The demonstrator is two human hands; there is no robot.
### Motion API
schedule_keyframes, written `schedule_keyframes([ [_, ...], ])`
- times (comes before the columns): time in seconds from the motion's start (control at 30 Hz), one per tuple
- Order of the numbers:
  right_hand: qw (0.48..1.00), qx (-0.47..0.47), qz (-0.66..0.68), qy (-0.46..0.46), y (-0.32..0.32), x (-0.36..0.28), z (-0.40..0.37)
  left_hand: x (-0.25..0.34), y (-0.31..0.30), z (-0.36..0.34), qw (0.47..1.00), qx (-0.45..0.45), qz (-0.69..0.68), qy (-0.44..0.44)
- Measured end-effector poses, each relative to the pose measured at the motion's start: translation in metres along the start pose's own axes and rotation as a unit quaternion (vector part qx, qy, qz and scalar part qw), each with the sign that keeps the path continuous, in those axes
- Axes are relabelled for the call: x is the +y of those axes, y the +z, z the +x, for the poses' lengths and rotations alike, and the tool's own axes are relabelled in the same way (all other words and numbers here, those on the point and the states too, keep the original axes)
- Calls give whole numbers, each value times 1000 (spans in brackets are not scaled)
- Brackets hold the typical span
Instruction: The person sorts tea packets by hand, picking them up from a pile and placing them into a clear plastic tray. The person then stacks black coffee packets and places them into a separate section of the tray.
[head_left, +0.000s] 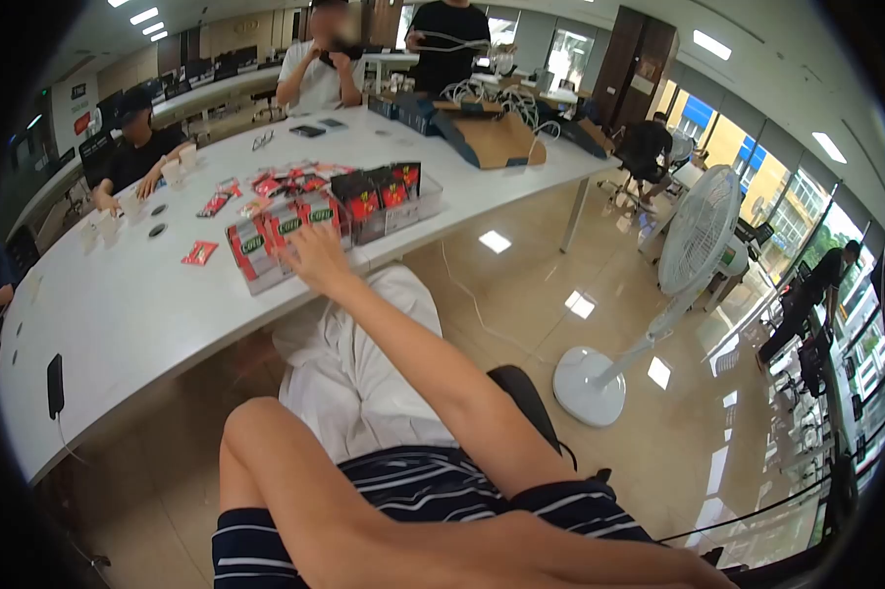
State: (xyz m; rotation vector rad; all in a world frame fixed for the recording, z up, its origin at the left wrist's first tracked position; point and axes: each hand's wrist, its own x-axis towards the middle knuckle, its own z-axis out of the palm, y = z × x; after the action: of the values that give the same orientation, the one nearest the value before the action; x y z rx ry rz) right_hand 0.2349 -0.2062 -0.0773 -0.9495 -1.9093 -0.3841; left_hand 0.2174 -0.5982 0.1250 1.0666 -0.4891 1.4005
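Red glossy packets (287,222) in a clear plastic tray (264,285), right hand (317,258) touching them open-fingered.

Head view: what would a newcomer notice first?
The right hand reaches forward and touches red-and-green packets standing in clear trays near the edge of the white table. At right, a white fan stands on the glossy floor.
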Motion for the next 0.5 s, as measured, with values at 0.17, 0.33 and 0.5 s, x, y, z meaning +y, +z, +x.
schedule_keyframes([
  [0.17, 995, -64, -12, 72, -6, -9, 19, -4, -15, -3, 998, -28, 48, 42],
  [0.33, 979, -161, -2, 128, -2, -9, 42, 18, -20, 27, 997, -11, 50, -53],
  [0.5, 971, -180, 27, 156, -8, -10, 45, 3, -50, 42, 996, -68, 28, -45],
])
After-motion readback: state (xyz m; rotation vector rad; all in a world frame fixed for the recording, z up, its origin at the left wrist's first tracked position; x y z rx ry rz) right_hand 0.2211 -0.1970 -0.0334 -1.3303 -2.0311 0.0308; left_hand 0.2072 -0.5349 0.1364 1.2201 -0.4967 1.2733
